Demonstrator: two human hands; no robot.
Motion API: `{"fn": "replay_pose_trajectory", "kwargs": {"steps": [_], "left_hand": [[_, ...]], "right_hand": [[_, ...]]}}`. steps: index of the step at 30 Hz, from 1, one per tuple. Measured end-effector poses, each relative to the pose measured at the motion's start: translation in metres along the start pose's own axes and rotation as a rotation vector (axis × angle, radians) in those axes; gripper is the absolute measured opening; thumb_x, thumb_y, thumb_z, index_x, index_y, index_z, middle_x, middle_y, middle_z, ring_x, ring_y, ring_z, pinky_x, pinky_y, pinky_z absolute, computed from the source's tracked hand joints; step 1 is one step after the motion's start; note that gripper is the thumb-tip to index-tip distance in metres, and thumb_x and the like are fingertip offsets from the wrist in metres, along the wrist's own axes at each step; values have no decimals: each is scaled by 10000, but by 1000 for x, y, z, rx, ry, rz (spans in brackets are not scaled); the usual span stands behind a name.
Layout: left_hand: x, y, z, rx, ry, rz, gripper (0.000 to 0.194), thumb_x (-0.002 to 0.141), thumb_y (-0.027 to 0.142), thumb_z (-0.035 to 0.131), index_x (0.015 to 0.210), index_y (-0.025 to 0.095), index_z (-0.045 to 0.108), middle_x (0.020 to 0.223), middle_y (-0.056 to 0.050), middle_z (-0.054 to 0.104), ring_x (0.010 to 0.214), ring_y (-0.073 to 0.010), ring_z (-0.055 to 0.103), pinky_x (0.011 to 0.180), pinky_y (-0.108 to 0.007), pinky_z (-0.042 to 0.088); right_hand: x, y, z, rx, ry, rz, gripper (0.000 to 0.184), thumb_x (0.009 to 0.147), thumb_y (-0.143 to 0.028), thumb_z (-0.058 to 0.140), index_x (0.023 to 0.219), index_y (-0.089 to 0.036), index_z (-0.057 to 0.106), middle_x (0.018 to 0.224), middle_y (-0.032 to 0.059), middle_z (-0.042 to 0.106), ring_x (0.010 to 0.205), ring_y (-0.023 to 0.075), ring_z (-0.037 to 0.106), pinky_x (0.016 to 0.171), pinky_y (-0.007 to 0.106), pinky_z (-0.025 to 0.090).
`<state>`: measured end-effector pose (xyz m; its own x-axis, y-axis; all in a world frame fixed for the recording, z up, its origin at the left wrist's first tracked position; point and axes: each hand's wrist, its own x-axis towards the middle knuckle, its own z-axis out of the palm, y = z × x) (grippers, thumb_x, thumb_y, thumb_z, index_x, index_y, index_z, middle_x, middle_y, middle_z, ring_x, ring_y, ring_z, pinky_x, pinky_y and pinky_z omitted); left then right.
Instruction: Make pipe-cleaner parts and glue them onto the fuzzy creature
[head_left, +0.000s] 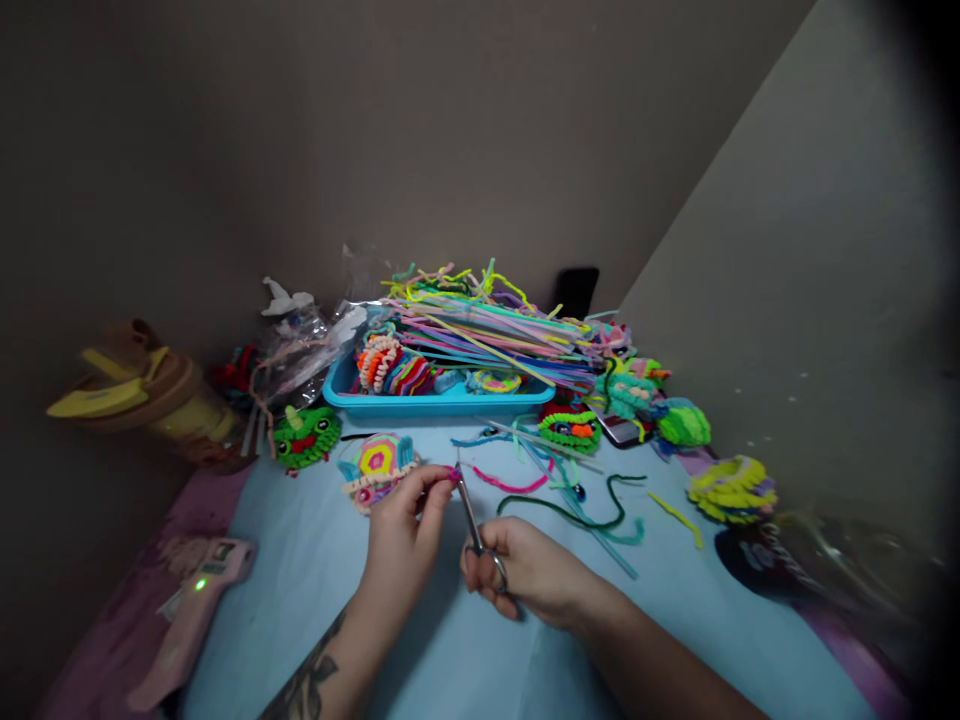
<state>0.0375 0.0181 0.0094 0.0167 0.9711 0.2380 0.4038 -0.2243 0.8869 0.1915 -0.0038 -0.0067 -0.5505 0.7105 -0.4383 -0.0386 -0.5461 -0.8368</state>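
Observation:
My left hand (pixel 412 515) is closed in a pinch on a small purple pipe cleaner piece (pixel 454 474), mostly covered by the fingertips. My right hand (pixel 521 565) grips metal scissors (pixel 470 512) by the finger loops, with the blades pointing up and away from me. The blade tips meet the purple piece, and I cannot make out whether they are parted. Just beyond my left hand lies a round pipe cleaner figure (pixel 377 460) with a pink and yellow centre. A bent pink pipe cleaner (pixel 517 486) and a dark green one (pixel 559 512) rest to the right.
At the back stands a blue tray (pixel 442 404) heaped with pipe cleaners (pixel 480 335). A green figure (pixel 306 438), a pink glue gun (pixel 196 610) and a tan cup (pixel 176 400) are on the left. To the right are a yellow bundle (pixel 731 490) and a clear bottle (pixel 832 560).

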Motion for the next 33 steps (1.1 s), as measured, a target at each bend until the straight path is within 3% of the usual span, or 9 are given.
{"fn": "replay_pose_trajectory", "kwargs": {"steps": [6, 11, 15, 21, 28, 33], "left_hand": [[-3, -1, 1, 14, -55, 22, 154, 861, 232, 502, 891, 183, 645, 818, -25, 684, 738, -141, 625, 661, -234, 481], [-5, 1, 1, 19, -112, -2, 167, 865, 243, 496, 884, 177, 648, 787, -24, 683, 694, -140, 621, 643, -236, 476], [-5, 2, 2, 5, -123, -17, 170, 867, 252, 494, 883, 180, 647, 778, -22, 681, 676, -141, 620, 626, -235, 473], [-3, -1, 0, 31, -130, 29, 163, 869, 247, 496, 892, 181, 643, 808, -34, 686, 712, -149, 629, 653, -243, 481], [-1, -4, -3, 51, -94, 102, 142, 863, 229, 507, 892, 180, 637, 814, -30, 681, 718, -143, 616, 656, -235, 468], [0, -3, -2, 10, -95, 46, 145, 865, 234, 494, 857, 174, 626, 758, -21, 652, 668, -133, 586, 611, -226, 446]], "right_hand": [[-1, -1, 2, 54, -147, 79, 363, 527, -355, 739, 757, -100, 621, 588, -17, 564, 411, 52, 503, 383, 164, 428], [0, 6, -2, 98, -247, 45, 532, 430, -378, 827, 818, -163, 534, 713, 14, 591, 614, 130, 568, 445, 214, 488], [-3, 4, -1, 48, -238, -56, 571, 490, -559, 776, 817, -159, 535, 741, 31, 569, 622, 118, 528, 465, 201, 438], [-3, 4, -5, -50, -245, -176, 757, 524, -832, 540, 786, -123, 571, 741, 61, 570, 561, 99, 483, 452, 198, 370], [1, 6, -8, -55, -208, -243, 800, 507, -911, 398, 513, -123, 535, 537, 20, 525, 420, 70, 417, 388, 207, 274], [1, 8, -10, 66, -159, -225, 709, 440, -851, 567, 414, -150, 469, 401, -23, 441, 346, 67, 350, 368, 224, 203]]}}
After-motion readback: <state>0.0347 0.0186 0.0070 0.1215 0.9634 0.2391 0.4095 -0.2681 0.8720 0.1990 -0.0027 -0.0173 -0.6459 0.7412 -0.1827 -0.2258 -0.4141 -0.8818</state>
